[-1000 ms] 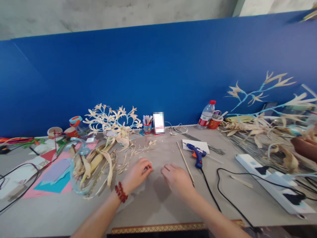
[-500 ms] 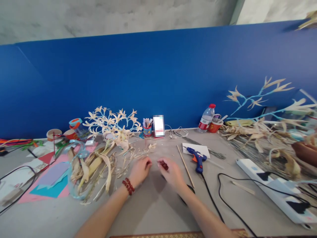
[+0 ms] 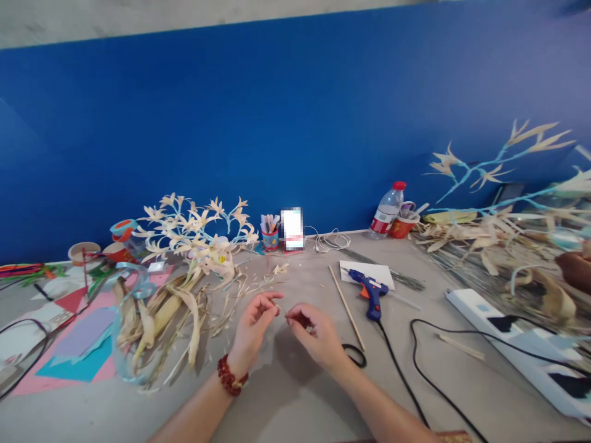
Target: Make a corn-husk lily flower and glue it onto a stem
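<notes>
Both hands hover just above the grey table [image 3: 286, 394] near its middle, fingertips almost meeting. My left hand [image 3: 253, 329], with a red bead bracelet on the wrist, pinches a thin pale sliver, probably a bit of corn husk [image 3: 276, 304]. My right hand [image 3: 314, 335] is curled in a pinch round a small dark red thing I cannot make out. A black scissor handle [image 3: 354, 355] shows beside the right wrist. A pile of dried corn husks [image 3: 170, 314] lies left of the left hand.
A wooden stick [image 3: 346, 307] and a blue glue gun [image 3: 370, 290] with its black cord lie right of the hands. A white power strip [image 3: 512, 341] is far right. Husk flower branches [image 3: 198, 224], a pen cup [image 3: 269, 234], water bottle [image 3: 386, 210], coloured paper [image 3: 74, 344] surround.
Both hands have lifted slightly off the table and drawn their fingertips together. The right hand picked up a small dark red thing; the black scissor handle came into view.
</notes>
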The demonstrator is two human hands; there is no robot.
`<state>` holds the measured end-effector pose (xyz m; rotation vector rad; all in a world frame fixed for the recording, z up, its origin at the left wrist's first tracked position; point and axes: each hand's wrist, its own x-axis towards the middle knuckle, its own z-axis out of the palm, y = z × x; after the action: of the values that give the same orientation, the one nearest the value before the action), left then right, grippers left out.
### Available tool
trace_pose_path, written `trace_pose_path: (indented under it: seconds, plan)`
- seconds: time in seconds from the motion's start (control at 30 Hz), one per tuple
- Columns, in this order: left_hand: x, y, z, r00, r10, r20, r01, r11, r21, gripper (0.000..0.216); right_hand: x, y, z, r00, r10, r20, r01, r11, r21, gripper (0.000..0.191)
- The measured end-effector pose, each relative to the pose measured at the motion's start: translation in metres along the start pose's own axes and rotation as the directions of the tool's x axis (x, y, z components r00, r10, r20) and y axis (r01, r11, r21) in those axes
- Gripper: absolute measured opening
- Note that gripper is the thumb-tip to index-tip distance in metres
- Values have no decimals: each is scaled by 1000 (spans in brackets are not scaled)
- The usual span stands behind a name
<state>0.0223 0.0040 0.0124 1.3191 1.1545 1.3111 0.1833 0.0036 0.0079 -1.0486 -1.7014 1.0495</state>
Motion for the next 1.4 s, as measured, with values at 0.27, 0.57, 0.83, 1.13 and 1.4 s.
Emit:
trace_pose_path:
  seconds: [0.27,0.57,0.83,1.13,1.4]
  plan:
    - [-3,-7,-1,999,-51,3,51,986,-157,9,-2,4,6,998,39,43,-42,997,70,9]
    - [-6,-9,3,998,-63,19,66,961,-269,6,-2,4,3,996,79,32,-82,989,123,8]
    - [-7,-7,5,998,-68,-10,62,946,-318,5,-5,4,5,994,90,62,-99,983,156,9]
    - [-9,-9,8,995,-98,19,98,915,-390,4,-2,6,5,995,66,72,-75,988,135,9]
    - [-9,-8,10,994,-109,33,112,879,-463,5,-3,3,5,994,75,82,-86,986,141,9]
